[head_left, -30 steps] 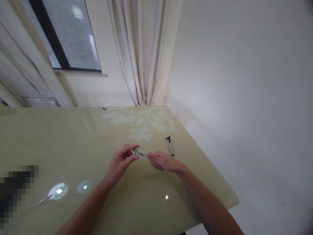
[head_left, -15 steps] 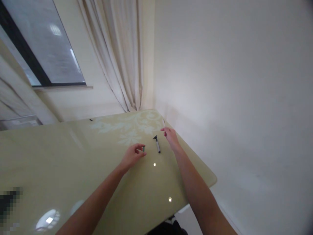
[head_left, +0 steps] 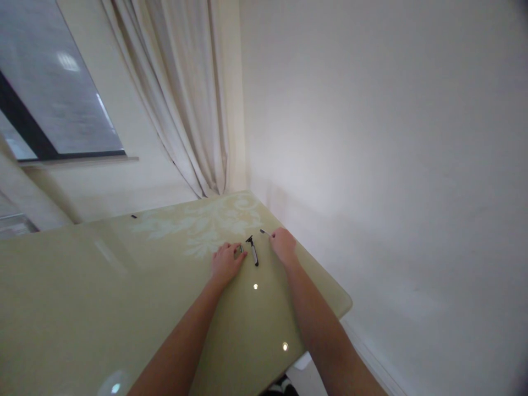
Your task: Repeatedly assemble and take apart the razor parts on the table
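My left hand (head_left: 226, 260) rests low over the table, thumb and fingers closed round a small grey-green piece (head_left: 241, 249), too small to identify. Just right of it lies a razor (head_left: 253, 253) with a dark head and a grey-and-black handle. Neither hand touches the razor. On its other side, my right hand (head_left: 282, 245) is closed round a slim pale stick with a dark end (head_left: 264, 232), which looks like a toothbrush. The dark end points left, towards the razor's head; the rest is hidden in my fist.
The glossy greenish table (head_left: 124, 286) has a pale leaf pattern and rounded corners. A small dark object (head_left: 133, 216) lies by its far edge. A white wall (head_left: 371, 165) runs along the right side. A curtain (head_left: 185, 99) hangs behind the far corner, beside a window (head_left: 53, 82).
My right hand has turned over, so the stick now points left instead of up and away. The left hand has tipped palm-down, still holding the small piece. The view has swung slightly right.
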`<action>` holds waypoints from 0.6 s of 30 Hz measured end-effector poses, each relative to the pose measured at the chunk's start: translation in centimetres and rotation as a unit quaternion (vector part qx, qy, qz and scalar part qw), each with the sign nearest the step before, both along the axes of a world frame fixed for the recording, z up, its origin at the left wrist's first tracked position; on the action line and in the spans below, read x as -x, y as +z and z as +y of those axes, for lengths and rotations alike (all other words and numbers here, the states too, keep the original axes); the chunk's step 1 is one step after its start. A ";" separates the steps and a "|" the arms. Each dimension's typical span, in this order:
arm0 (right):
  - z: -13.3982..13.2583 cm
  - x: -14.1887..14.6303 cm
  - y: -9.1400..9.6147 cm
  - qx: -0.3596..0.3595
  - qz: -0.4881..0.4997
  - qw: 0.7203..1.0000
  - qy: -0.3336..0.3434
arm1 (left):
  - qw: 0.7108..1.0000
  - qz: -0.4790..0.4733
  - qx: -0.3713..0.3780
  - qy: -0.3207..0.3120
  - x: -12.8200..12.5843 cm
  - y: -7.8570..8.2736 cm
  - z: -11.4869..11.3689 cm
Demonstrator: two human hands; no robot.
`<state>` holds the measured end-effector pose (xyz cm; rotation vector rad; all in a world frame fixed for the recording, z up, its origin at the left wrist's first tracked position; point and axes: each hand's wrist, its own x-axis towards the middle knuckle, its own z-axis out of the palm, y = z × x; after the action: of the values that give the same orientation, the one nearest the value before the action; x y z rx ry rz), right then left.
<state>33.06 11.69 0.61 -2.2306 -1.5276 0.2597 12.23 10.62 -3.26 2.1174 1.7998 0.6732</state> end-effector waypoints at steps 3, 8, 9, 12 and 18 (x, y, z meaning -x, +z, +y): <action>-0.1 -0.1 0.1 0.006 -0.020 1.000 -0.009 | 1.000 0.014 -0.001 -0.005 0.1 -0.2 -0.2; -0.4 -0.5 0.2 0.013 -0.030 0.999 -0.019 | 1.000 0.009 -0.004 -0.011 0.2 -0.1 -0.6; -0.4 -0.6 0.2 0.012 -0.031 0.999 -0.020 | 1.000 0.006 -0.006 -0.012 0.3 -0.1 -0.6; -0.5 -0.7 0.3 0.004 -0.033 0.999 -0.016 | 1.000 -0.006 -0.008 -0.021 0.6 -0.1 -0.4; -0.4 0.7 0.7 -0.050 -0.047 0.997 0.031 | 0.998 -0.042 -0.006 -0.048 0.9 -0.7 0.4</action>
<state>32.40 11.25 1.28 -2.1472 -1.6240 0.0947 11.29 11.02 -3.96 2.1339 1.6443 0.7388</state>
